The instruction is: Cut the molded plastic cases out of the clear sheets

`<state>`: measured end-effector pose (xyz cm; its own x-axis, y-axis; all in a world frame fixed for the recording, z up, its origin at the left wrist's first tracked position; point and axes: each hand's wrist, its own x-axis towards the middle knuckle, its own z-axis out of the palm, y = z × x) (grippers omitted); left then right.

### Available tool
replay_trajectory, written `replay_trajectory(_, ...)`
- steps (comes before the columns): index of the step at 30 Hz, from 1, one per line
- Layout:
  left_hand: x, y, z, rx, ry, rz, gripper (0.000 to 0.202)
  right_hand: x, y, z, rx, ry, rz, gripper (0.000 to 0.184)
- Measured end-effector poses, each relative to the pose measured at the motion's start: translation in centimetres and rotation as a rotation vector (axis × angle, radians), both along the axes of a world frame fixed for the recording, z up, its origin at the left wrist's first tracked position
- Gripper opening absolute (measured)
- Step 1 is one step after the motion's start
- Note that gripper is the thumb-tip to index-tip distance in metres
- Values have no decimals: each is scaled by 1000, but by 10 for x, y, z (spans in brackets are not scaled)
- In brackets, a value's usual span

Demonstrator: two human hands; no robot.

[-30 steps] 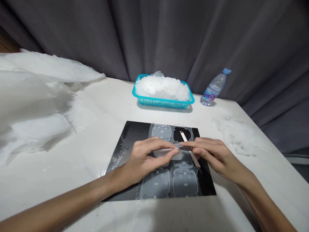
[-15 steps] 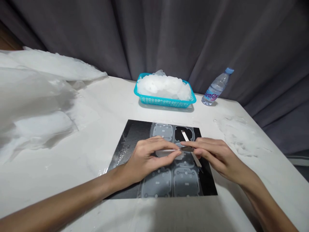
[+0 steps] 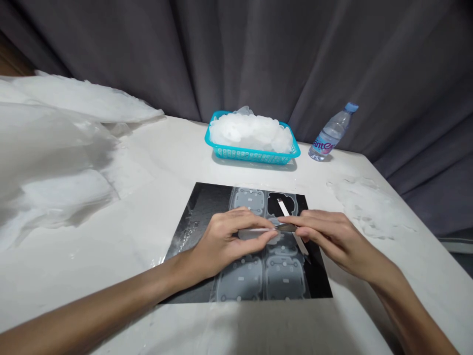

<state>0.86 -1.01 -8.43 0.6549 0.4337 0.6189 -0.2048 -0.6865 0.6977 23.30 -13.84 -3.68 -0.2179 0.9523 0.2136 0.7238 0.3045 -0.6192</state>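
Observation:
My left hand (image 3: 232, 236) is closed in a pinch over the middle of the black sheet. Between its thumb and index finger is a thin translucent plastic piece (image 3: 254, 230), seen nearly edge-on. My right hand (image 3: 328, 234) grips a small pointed metal tool (image 3: 285, 227), whose tip meets the piece at the left fingertips. Whether it is a blade or tweezers, I cannot tell. Under the right fingers a slim white tool (image 3: 283, 208) lies slanted, its middle hidden. The black sheet (image 3: 320, 276) carries a translucent film with several rounded outlines (image 3: 242, 278).
Behind the sheet, a blue basket (image 3: 254, 157) is heaped with translucent white pieces (image 3: 251, 130). A water bottle (image 3: 330, 135) stands to its right. Piled white plastic film (image 3: 66, 143) covers the table's left side. Clear scraps (image 3: 369, 209) lie at right, before a grey curtain (image 3: 244, 54).
Both hands keep nearly the same place and grip. The metal tool in my right hand has turned slightly at the edge of the piece.

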Motion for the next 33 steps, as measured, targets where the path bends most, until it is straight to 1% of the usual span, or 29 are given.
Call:
replay_trajectory(4,-1,0,1,-5,18,-26,5,1,-1,-1,-16,-3,-4,35)
replay_trajectory(11,1,0,3,-5,22,-21,4,0,-2,0,-29,-23,6,33)
replay_trajectory(16,1,-1,4,-8,39,-15,4,-1,-1,0,22,-48,0,29)
replay_trajectory(21,1,-1,4,-37,56,-26,6,0,1,-2,39,0,-23,27)
replay_trajectory(26,0,0,5,-62,74,-35,7,7,-1,-1,-20,63,-42,27)
replay_trajectory(33,0,-1,4,-57,62,-42,8,6,1,-2,-117,65,-15,30)
